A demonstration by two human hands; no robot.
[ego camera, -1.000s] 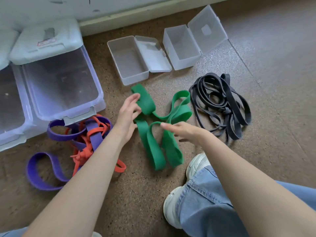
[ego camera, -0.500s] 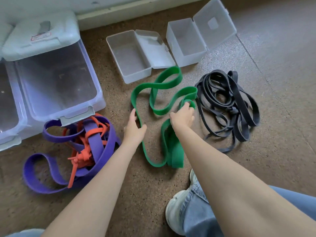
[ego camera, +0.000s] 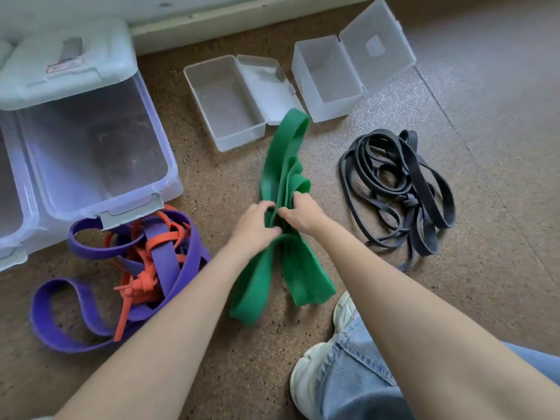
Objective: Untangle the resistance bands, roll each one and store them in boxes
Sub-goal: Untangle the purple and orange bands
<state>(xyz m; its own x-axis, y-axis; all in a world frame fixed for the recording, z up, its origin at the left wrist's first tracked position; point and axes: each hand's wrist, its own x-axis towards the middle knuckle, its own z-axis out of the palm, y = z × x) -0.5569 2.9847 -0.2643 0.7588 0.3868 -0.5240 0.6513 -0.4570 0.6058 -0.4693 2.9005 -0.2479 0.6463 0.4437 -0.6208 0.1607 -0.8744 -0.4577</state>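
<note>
left hand [ego camera: 253, 227] and right hand [ego camera: 300, 212] meet mid-frame, fingers curled, both gripping the gathered green band [ego camera: 283, 165] on the floor [ego camera: 500, 283]. two open small boxes [ego camera: 225, 98] sit at upper centre, black bands [ego camera: 400, 183] right, purple band [ego camera: 169, 262] and orange band [ego camera: 138, 286] tangled left.

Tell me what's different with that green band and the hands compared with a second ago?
The green band, earlier spread in loose loops on the floor, is now gathered into one long bunch. Both hands closed in: the left hand and right hand now grip its middle together, where before they only touched it. The purple and orange tangle, black bands and open boxes stayed put.
</note>
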